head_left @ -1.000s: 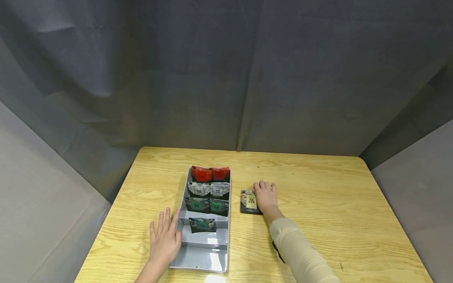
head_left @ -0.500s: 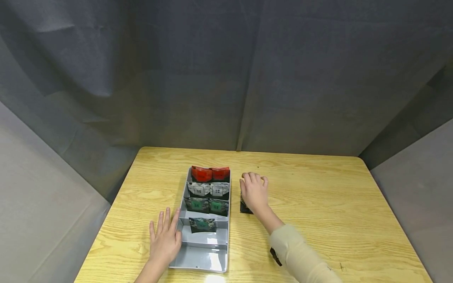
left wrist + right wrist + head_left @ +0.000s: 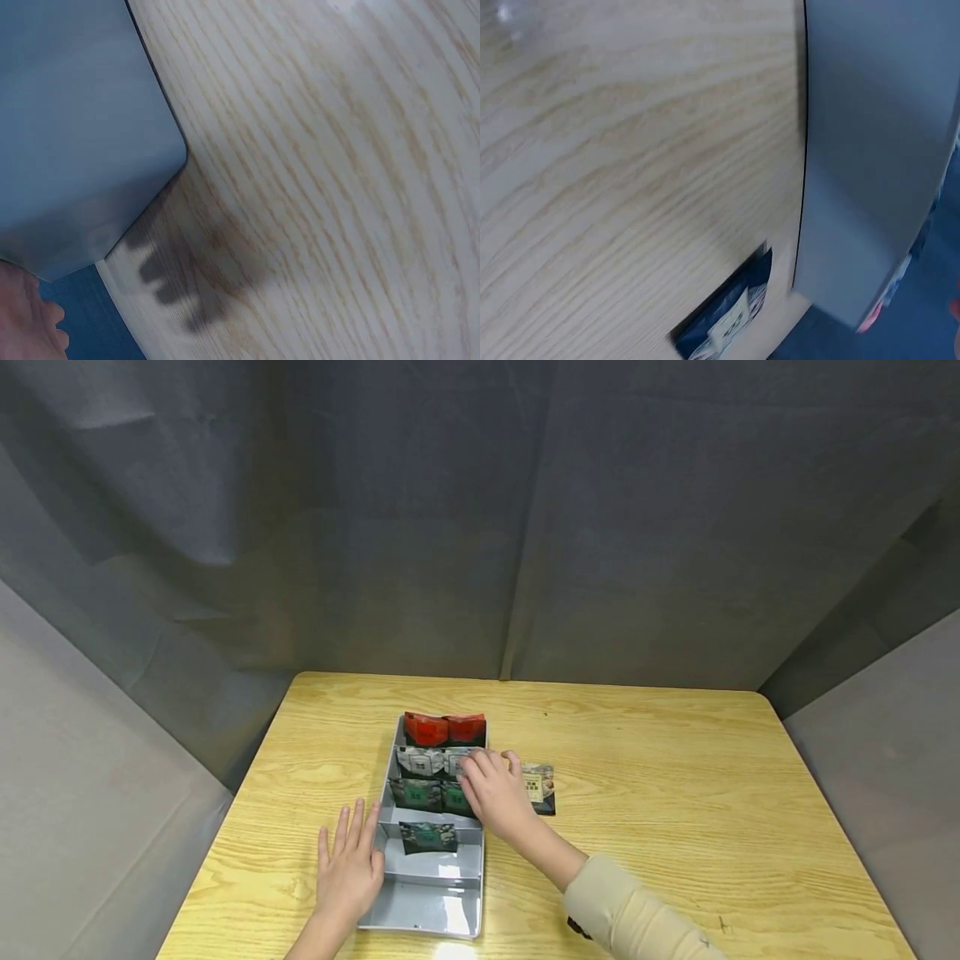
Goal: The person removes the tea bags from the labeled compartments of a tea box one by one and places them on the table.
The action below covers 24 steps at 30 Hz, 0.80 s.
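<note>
My left hand [image 3: 350, 874] lies with fingers spread on the table at the left side of a grey divided box [image 3: 426, 907], its fingertips at the rim. My right hand [image 3: 497, 793] is over the box's right edge, fingers bent down over the packets; nothing shows held in it. It partly hides a silver packet [image 3: 453, 762] and a green-labelled packet [image 3: 455, 797]. Red packets [image 3: 426, 730] stand in the far compartment. One teal-labelled packet [image 3: 428, 837] leans in the fourth. A yellow-labelled packet [image 3: 542, 787] lies flat on the table, partly behind my right hand.
The wooden table [image 3: 675, 810] runs right of the box up to dark grey curtains [image 3: 637, 527] at the back and grey panels [image 3: 892, 777] at the sides. In the right wrist view the box's outer wall [image 3: 870, 150] stands beside the flat packet.
My right hand has moved left from the yellow-labelled packet to the box's right edge, uncovering the packet's right part. My left hand has stayed in place.
</note>
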Tool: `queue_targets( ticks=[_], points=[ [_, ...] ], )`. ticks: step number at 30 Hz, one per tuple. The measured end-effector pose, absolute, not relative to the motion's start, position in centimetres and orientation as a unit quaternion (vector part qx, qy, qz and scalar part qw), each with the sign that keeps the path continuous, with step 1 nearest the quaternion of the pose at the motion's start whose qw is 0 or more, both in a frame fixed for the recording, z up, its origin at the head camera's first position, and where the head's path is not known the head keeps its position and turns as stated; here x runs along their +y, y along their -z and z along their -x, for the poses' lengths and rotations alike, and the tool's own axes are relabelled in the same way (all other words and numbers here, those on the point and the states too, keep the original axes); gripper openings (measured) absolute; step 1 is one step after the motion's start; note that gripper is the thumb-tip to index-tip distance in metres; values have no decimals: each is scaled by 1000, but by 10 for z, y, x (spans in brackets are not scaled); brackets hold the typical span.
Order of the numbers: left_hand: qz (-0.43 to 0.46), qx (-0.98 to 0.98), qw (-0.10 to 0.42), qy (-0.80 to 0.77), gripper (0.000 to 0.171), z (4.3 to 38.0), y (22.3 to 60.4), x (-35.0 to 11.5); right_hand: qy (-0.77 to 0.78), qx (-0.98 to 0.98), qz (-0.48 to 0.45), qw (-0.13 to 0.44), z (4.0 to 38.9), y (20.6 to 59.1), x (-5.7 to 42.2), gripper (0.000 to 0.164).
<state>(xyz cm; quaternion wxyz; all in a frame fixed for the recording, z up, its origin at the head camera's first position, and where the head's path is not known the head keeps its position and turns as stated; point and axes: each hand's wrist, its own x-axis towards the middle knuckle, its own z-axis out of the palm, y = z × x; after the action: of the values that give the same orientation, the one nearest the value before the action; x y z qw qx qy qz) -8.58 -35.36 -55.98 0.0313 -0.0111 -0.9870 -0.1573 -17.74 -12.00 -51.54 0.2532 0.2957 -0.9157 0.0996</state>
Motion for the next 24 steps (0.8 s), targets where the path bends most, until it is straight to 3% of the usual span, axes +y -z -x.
queue_targets(
  ticks=[14,24],
  points=[
    [15,-986,32,160,57,86,559,-354,-41,-909,-364,197,149,533,-144,26],
    [12,-987,32,159,57,86,560,-354,-14,-908,-376,184,143,544,-153,18]
  ],
)
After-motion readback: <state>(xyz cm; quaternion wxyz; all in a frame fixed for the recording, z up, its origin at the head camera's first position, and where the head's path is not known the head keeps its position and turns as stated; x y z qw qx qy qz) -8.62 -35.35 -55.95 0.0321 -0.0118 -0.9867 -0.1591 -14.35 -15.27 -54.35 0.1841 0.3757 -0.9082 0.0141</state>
